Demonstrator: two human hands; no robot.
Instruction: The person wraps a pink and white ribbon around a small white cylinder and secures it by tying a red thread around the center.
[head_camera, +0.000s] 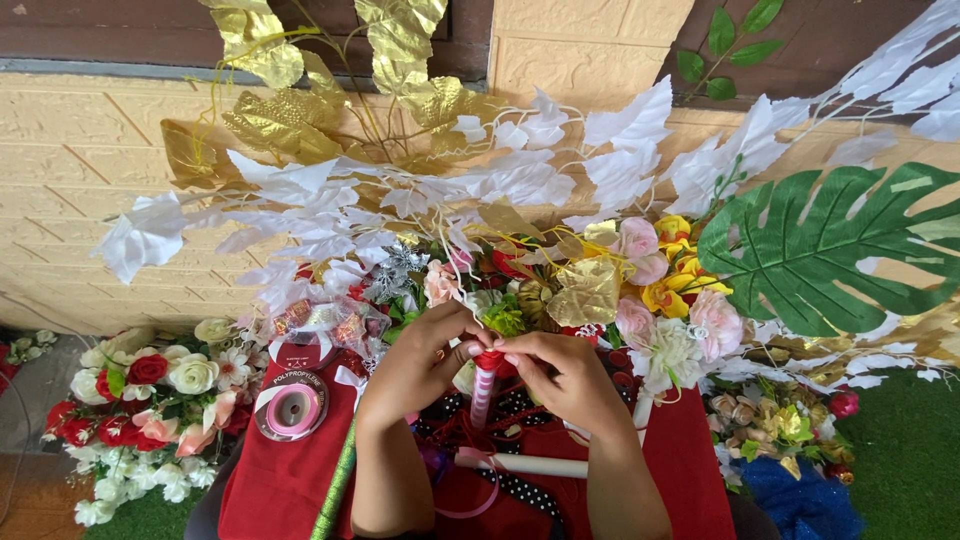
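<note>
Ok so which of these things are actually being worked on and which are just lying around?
In hand:
left hand
right hand
red flower on a pink-wrapped stem

Lying about:
pink ribbon spool
white roll
green monstera leaf
mixed flower bunch

Under your hands lies matt red cloth (290, 470), and the stick (483, 395) you pinch looks wrapped in smooth pink-and-white ribbon. To the left sits a glossy pink ribbon roll (291, 409). Farther off, the gold leaves (290, 120) shine like foil, the white leaves (520, 180) look like matt fabric, and the big green leaf (830, 250) on the right like smooth plastic.
</note>
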